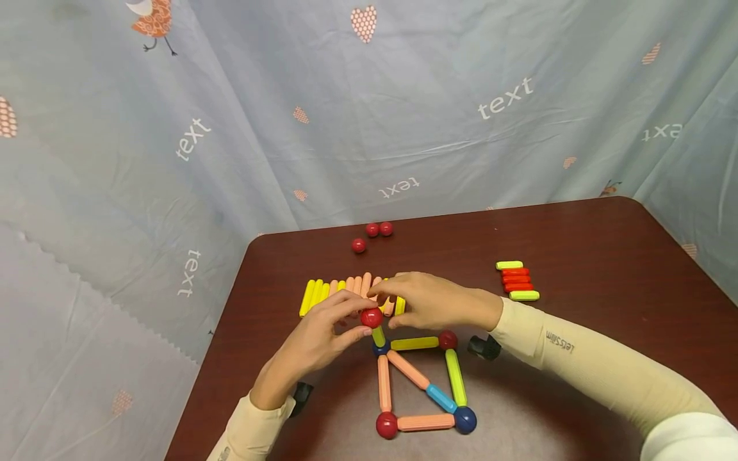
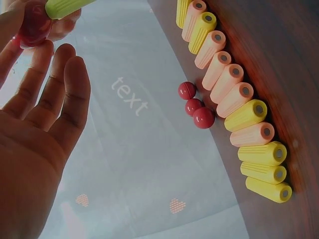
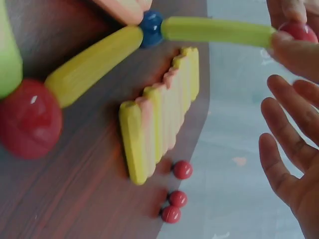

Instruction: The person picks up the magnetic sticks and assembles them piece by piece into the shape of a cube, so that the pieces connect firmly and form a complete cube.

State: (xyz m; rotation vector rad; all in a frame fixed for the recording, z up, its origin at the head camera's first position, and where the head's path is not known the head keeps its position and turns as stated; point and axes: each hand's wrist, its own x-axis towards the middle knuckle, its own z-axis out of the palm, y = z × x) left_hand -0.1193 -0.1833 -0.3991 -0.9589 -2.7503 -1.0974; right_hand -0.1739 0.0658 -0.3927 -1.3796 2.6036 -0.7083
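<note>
My left hand (image 1: pixel 321 333) pinches a red ball (image 1: pixel 371 318) between thumb and fingers. The ball sits on top of a yellow-green magnetic rod (image 1: pixel 378 335), which rises from a blue ball (image 1: pixel 381 347). My right hand (image 1: pixel 423 301) is beside the red ball, fingers spread; in the right wrist view its thumb (image 3: pixel 296 54) overlaps the rod's upper end. The blue ball is the far-left corner of a flat four-sided frame with red and blue corner balls. A peach rod (image 1: pixel 409 369) and a blue rod (image 1: pixel 441 398) cross it diagonally.
Behind my hands lies a row of yellow and peach rods (image 1: pixel 315 296). Loose red balls (image 1: pixel 359 245) are near the table's back edge. Several red and yellow-green rods (image 1: pixel 516 279) lie at the right. A patterned curtain (image 1: pixel 369 147) hangs behind the table (image 1: pixel 599 256).
</note>
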